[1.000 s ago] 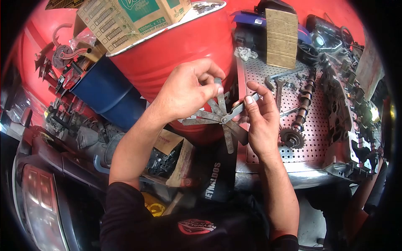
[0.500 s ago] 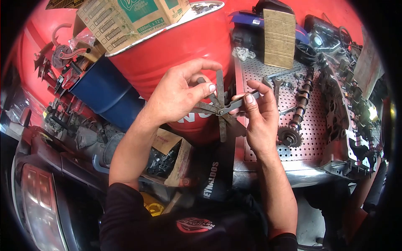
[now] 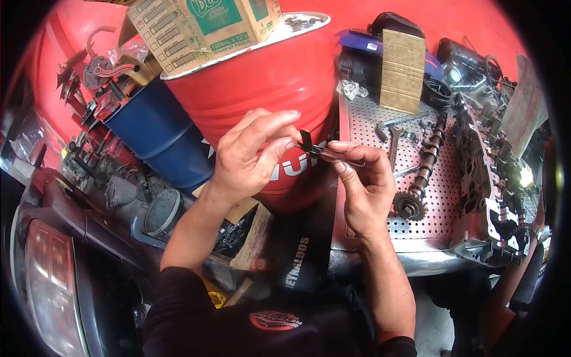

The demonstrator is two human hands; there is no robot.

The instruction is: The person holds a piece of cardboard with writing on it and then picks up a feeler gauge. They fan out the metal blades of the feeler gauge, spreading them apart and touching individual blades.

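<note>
A feeler gauge [image 3: 320, 151] with thin dark metal blades is held up in front of the red drum [image 3: 256, 95]. My right hand [image 3: 367, 193] pinches its body between thumb and fingers. At the gauge's left end, my left hand [image 3: 247, 154] has its thumb and a finger closed against a blade, while the index finger stretches out above. The gauge is seen nearly edge-on, so single blades are hard to tell apart.
On the perforated metal bench [image 3: 440, 229] at right lie a camshaft with a gear [image 3: 411, 205], a wrench [image 3: 394, 146] and a cylinder head [image 3: 485, 196]. A cardboard box [image 3: 208, 35] sits on the drum. A blue drum [image 3: 154, 131] and a car headlight [image 3: 53, 285] are at left.
The fanned blades have come closer together, and the gauge has turned edge-on. My left hand has moved slightly down. The view has shifted a little.
</note>
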